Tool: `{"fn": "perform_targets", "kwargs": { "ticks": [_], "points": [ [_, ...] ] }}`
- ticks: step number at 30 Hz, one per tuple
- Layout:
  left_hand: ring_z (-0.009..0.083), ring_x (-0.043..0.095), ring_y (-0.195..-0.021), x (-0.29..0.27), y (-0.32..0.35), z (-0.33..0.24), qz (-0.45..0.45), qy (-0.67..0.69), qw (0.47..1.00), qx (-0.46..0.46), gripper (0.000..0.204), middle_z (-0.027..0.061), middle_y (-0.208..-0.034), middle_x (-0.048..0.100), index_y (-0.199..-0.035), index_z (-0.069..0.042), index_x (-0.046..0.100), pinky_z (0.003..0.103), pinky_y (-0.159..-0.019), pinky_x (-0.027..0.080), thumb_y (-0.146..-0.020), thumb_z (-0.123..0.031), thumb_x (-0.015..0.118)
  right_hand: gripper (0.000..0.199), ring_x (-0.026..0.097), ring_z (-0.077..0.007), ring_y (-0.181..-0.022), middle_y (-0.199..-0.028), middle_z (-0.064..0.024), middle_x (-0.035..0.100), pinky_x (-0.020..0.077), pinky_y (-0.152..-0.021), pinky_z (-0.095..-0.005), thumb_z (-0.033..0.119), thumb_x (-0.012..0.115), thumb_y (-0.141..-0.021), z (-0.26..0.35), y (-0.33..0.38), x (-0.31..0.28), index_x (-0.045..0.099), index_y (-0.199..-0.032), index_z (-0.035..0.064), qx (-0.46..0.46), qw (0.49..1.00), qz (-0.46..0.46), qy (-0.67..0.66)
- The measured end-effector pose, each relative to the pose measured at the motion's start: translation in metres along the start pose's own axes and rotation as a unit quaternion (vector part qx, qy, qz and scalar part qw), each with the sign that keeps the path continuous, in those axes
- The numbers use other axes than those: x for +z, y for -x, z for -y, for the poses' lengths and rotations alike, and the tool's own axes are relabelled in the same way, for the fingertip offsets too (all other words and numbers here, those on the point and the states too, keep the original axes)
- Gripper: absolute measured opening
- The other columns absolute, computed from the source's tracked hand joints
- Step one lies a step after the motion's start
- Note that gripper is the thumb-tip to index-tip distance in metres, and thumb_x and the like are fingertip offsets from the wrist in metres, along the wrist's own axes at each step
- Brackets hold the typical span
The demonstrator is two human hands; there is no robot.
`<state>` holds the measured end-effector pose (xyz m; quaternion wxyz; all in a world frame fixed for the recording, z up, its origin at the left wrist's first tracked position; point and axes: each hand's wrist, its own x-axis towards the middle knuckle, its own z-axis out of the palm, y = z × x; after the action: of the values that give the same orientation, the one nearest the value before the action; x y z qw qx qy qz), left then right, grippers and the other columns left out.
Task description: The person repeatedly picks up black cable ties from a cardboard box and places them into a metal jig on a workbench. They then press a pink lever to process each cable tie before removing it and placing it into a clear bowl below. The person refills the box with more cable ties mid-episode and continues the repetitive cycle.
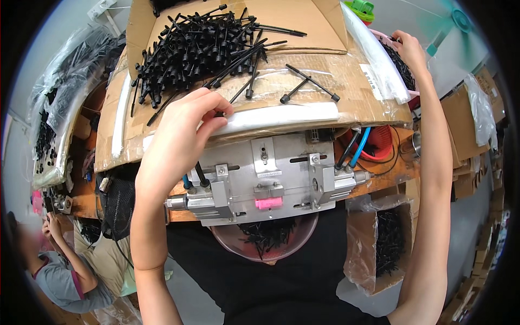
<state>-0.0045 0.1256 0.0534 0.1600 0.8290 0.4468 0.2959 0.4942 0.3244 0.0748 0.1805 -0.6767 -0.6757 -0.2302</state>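
My left hand (187, 122) is closed in a pinch at the front edge of the cardboard, over a white foam strip (281, 116). A black thin rod with a knob-like end (219, 114) shows between its thumb and finger, mostly hidden. Beyond it lies a heap of similar black rods (189, 57), with two crossed loose rods (309, 84) to the right. My right hand (410, 51) reaches to the far right, fingers bent together at a pink-rimmed basket of black parts (398, 65); what they grip is too small to tell.
Below the cardboard sits a metal fixture (246, 187) with two cylinders, hoses and a pink block (269, 203). A bowl of black parts (216, 233) is under it. A red basket (379, 149) and a lined carton (368, 254) stand right. Another person (70, 276) sits left.
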Motion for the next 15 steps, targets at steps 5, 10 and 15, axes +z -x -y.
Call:
{"fn": "perform_targets", "kwargs": {
  "ticks": [5,10,15],
  "points": [
    [0.0244,0.061,-0.077,0.000,0.005,0.000,-0.020,0.021,1.000,0.004,0.012,0.0117,-0.085,0.059,-0.093,0.000,0.062,0.032,-0.070,0.048,-0.082,0.004,0.063,0.023,0.065,-0.0358,-0.098,-0.100,-0.0160,0.069,0.0518,-0.080,-0.0462,0.016,0.066,-0.085,-0.021,-0.016,0.011,0.065,-0.107,0.0118,0.030,0.999,0.005,0.025],
    [0.0277,0.061,-0.077,0.003,0.012,0.001,-0.043,0.011,0.999,0.006,0.012,0.0128,-0.086,0.060,-0.093,0.000,0.062,0.033,-0.070,0.049,-0.082,0.004,0.062,0.024,0.064,-0.0366,-0.100,-0.101,-0.0166,0.069,0.0517,-0.083,-0.0464,0.016,0.065,-0.084,-0.021,-0.013,0.023,0.065,-0.108,0.0124,0.053,0.998,0.030,0.020],
    [0.0196,0.059,-0.078,0.007,0.011,0.003,-0.045,0.016,0.999,0.000,0.018,0.0090,-0.090,0.062,-0.097,-0.001,0.065,0.029,-0.075,0.048,-0.080,0.006,0.064,0.026,0.065,-0.0348,-0.101,-0.101,-0.0170,0.069,0.0516,-0.084,-0.0465,0.022,0.064,-0.088,-0.060,-0.015,0.052,0.065,-0.111,0.0092,-0.028,1.000,0.008,0.008]
  ]
}}
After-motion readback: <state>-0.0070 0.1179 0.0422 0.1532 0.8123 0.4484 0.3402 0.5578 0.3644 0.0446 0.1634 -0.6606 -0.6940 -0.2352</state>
